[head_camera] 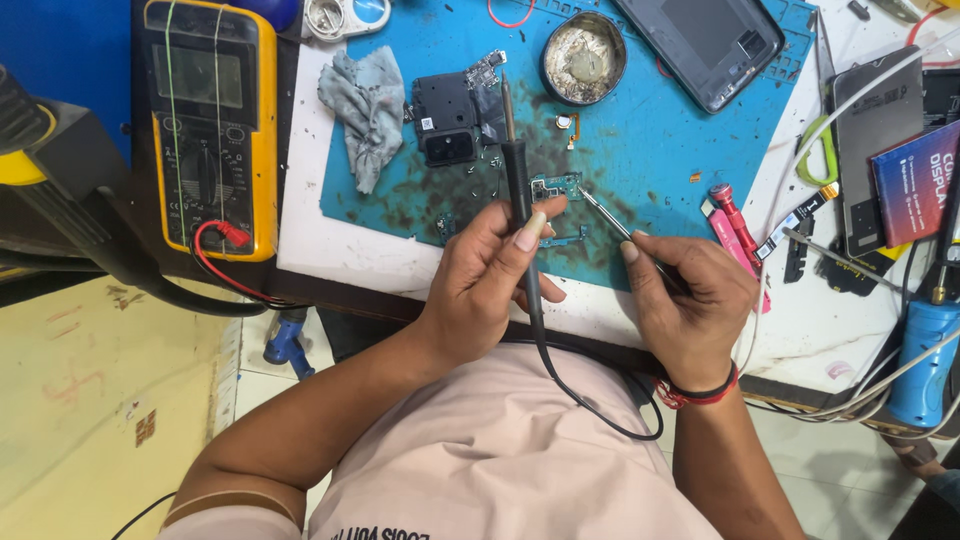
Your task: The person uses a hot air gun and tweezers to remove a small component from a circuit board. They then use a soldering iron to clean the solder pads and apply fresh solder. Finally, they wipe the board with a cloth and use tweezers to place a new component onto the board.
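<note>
hands 2 [495,275] | soldering iron 1 [517,170] | tweezers 1 [610,218] | multimeter 1 [210,125]

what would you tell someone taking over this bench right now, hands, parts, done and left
Left hand: gripping the black soldering iron, tip pointing up and away, off the work.
Right hand: holding tweezers, tips down at the small circuit board on the blue mat.
Nearby: a black phone part and grey cloth at the mat's left, a round tin and phone back cover at the top, a yellow multimeter far left.
Done: the phone is opened, board out on the mat.
Left: the iron is not on the board; whether any joint is finished cannot be told.
</note>
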